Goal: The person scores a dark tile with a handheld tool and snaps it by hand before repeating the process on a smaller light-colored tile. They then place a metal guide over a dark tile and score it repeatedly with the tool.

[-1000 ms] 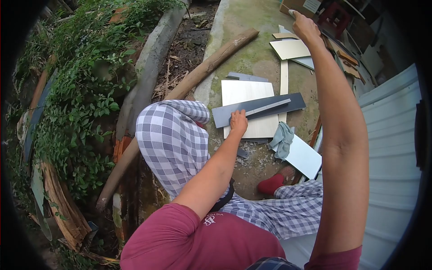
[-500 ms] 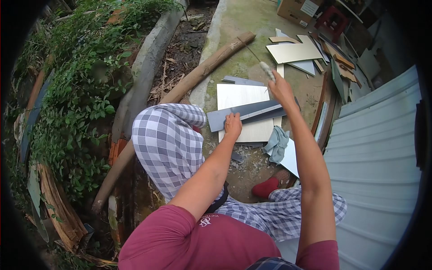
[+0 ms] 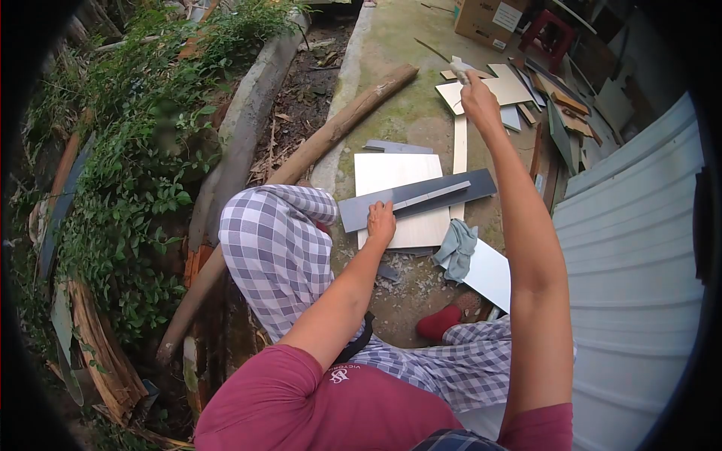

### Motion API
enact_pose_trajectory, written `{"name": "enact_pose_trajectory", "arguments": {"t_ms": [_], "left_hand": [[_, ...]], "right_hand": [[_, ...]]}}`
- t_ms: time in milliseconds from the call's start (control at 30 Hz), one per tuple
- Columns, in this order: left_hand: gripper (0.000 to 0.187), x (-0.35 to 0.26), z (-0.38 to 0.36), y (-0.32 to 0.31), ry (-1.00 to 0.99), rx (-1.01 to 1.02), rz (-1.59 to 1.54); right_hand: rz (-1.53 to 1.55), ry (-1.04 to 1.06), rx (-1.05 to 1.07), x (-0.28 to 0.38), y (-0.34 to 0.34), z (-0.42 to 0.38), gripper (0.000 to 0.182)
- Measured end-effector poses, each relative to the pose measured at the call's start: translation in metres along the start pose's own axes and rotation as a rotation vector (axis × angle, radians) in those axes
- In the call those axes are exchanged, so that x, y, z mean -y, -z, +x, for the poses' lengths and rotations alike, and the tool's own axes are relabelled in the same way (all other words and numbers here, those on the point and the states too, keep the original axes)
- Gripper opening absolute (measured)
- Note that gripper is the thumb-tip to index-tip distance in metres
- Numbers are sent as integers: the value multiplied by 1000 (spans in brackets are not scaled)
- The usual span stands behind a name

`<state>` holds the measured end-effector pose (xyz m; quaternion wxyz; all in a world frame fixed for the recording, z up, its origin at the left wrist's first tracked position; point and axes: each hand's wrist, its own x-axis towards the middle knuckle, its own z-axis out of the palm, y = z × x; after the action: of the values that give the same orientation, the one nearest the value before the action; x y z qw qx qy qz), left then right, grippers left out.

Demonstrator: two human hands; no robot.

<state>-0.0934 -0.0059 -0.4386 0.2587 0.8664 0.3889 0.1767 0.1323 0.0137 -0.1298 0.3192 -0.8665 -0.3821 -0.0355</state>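
Observation:
My left hand (image 3: 381, 223) is closed over the near left part of a long dark grey board (image 3: 474, 183), fingers pressed at the end of a narrow light grey strip (image 3: 436, 195) lying along it. The board rests at a slant across a pale panel (image 3: 395, 167). My right hand (image 3: 480, 98) is raised beyond the board, wrapped around the pale handle (image 3: 460, 69) of a tool. Its long thin blade (image 3: 433, 49) points up and to the left.
A grey-green cloth (image 3: 456, 248) lies beside a white panel (image 3: 485, 274), near broken chips. A wooden pole (image 3: 342, 120) runs along the left. Offcuts (image 3: 511, 86), a cardboard box (image 3: 487, 21) and a red stool (image 3: 549, 36) stand farther off. Corrugated metal (image 3: 624, 248) borders the right.
My right hand has moved up and away with the tool, uncovering the right end of the board. My left hand stays on the board; the view has shifted slightly.

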Motion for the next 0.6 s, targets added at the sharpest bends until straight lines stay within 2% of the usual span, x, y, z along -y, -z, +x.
{"name": "enact_pose_trajectory", "arguments": {"t_ms": [67, 133, 167, 267, 367, 467, 600], "left_hand": [[29, -2, -2, 1, -6, -16, -10], [29, -2, -2, 0, -14, -30, -19], [29, -2, -1, -1, -13, -31, -13], [28, -4, 1, -1, -14, -38, 9], [28, -6, 1, -3, -6, -46, 24], [29, -6, 2, -4, -4, -30, 0], [31, -7, -1, -2, 10, 9, -17]], "right_hand": [[-83, 23, -1, 9, 13, 7, 46], [-140, -48, -5, 13, 22, 11, 43], [-188, -46, 54, 2, 20, 20, 43], [-177, -134, 15, -6, 20, 19, 42], [-252, -119, 75, -22, 18, 23, 42], [-230, -138, -12, 2, 33, 13, 43], [-324, -123, 52, 5, 43, 29, 45]]}}
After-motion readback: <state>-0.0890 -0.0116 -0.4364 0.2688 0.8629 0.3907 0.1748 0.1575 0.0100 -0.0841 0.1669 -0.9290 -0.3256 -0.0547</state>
